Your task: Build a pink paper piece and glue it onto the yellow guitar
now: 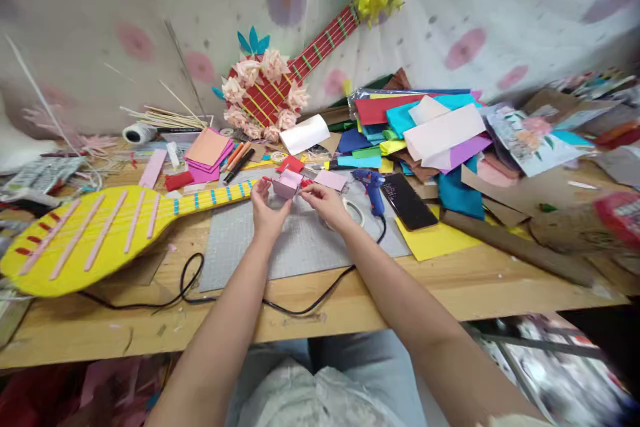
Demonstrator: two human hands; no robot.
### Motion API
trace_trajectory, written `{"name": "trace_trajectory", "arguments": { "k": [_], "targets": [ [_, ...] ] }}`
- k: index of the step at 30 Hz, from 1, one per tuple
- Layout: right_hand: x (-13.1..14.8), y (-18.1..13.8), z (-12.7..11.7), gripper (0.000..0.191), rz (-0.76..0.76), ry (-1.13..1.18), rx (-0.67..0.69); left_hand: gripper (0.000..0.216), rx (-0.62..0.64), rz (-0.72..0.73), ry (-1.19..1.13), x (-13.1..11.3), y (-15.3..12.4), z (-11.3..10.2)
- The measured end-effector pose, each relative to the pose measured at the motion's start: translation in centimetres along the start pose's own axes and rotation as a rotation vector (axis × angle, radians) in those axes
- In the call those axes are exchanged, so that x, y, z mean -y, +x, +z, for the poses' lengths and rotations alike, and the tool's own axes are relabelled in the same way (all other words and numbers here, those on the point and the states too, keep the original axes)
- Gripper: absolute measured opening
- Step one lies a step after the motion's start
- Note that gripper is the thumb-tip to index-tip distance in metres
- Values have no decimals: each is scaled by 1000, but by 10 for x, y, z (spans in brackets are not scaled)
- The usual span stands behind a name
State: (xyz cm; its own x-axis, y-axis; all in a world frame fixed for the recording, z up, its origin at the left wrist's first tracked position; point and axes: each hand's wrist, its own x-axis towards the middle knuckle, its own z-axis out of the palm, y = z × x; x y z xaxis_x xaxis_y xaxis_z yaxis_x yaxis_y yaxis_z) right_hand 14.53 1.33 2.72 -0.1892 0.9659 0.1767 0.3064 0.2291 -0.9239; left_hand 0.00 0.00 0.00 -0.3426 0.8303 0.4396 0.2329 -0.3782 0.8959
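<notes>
Box [287, 184], pink, flat-sided, pinched in left hand [267, 210]; right hand [325, 203] beside it, grip unclear, above gridded mat [307, 253].

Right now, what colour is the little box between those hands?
The box is pale pink; the head view shows it best.

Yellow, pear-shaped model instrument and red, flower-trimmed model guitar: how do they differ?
The yellow instrument lies on the table; the red guitar stands tilted behind. The yellow instrument's body bears pink strips; the red guitar's has pale flowers. Blue bands cross the yellow instrument's neck, green bands the red guitar's. Both have long necks.
</notes>
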Motion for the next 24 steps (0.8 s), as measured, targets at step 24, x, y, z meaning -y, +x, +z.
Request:
{"name": "trace_trajectory", "arguments": {
  "k": [24],
  "targets": [
    [43,1,-4,11,-55,-442,107,64,-38,-107,112,7,2,15]
  ]
}}
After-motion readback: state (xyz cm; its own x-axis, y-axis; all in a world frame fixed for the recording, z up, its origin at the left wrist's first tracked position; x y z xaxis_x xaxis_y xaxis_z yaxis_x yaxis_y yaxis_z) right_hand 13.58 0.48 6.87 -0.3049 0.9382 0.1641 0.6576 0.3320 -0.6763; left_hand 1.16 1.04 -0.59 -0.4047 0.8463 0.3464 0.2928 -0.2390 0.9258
